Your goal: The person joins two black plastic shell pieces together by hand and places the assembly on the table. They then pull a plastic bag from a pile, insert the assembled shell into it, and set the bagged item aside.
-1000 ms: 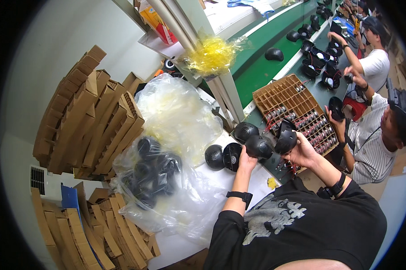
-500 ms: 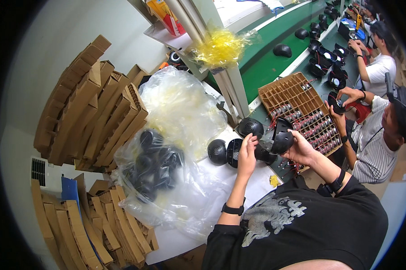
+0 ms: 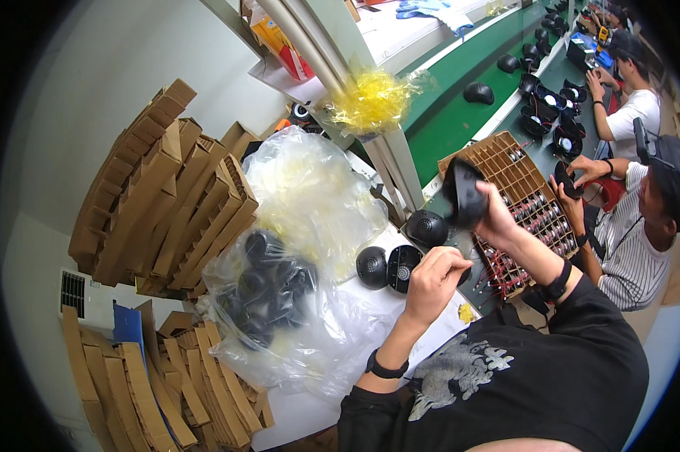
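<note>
My right hand point(image 3: 497, 217) is wrapped round a black rounded plastic shell point(image 3: 464, 188), held up at the near edge of a divided cardboard tray. Lower and to the left, my left hand point(image 3: 435, 280) is closed in a pinch, apart from the shell. What its fingertips hold, if anything, I cannot make out. Just beyond that hand on the white table stand a black shell with a perforated patch point(image 3: 427, 228), another perforated shell point(image 3: 371, 267) and an open shell point(image 3: 402, 265). Part of a further dark piece shows behind my left fingers.
The divided cardboard tray point(image 3: 481, 157) holds many small metal parts with red wires point(image 3: 532, 226). Clear bags point(image 3: 317, 181) cover the table's left, one with black shells point(image 3: 268, 290) inside. Folded cardboard point(image 3: 148, 203) is stacked left. A green conveyor point(image 3: 445, 120) runs behind; co-workers point(image 3: 622, 241) sit right.
My hands have moved apart. The right one has lifted the shell up and away, while the left has come down and nearer to me. The translucent material between them no longer shows clearly.
</note>
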Action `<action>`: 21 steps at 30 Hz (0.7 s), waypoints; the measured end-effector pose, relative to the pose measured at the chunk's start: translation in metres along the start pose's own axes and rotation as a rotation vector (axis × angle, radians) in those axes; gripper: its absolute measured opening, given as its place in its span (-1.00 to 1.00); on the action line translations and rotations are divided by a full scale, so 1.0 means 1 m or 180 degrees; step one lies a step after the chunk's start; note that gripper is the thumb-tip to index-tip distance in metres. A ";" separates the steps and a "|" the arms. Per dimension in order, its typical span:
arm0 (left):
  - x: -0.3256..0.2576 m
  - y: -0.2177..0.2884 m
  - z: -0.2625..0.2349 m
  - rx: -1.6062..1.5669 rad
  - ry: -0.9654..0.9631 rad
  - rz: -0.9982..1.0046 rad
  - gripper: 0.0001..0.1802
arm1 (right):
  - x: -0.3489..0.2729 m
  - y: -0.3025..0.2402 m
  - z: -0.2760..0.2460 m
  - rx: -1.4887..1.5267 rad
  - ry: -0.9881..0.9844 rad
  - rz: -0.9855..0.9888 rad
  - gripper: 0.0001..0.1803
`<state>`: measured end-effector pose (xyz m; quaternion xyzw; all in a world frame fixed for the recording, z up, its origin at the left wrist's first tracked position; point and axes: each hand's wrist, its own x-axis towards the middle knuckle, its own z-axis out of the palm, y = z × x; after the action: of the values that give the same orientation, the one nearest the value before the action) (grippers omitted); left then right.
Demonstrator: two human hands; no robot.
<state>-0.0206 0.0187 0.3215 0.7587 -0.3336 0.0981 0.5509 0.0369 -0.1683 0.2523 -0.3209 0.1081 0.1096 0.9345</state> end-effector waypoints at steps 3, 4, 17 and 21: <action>0.017 0.020 -0.004 -0.0328 0.0111 0.0154 -0.79 | 0.047 -0.038 -0.013 0.0693 0.0637 -0.0486 -0.50; 0.028 0.026 -0.011 -0.0288 0.0198 0.0380 -0.78 | 0.061 -0.053 -0.035 0.0958 0.1033 -0.0480 -0.48; 0.164 -0.066 -0.096 0.1378 0.1791 0.0208 -0.48 | 0.167 -0.062 -0.066 0.0530 0.1336 0.0285 -0.43; 0.106 -0.053 -0.097 0.0118 0.1657 0.0056 -0.43 | 0.234 -0.064 -0.097 0.0336 0.1855 0.0304 -0.55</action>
<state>0.1136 0.0727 0.3719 0.7149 -0.1853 0.3008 0.6033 0.2645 -0.2465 0.1506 -0.2844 0.3924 0.0509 0.8732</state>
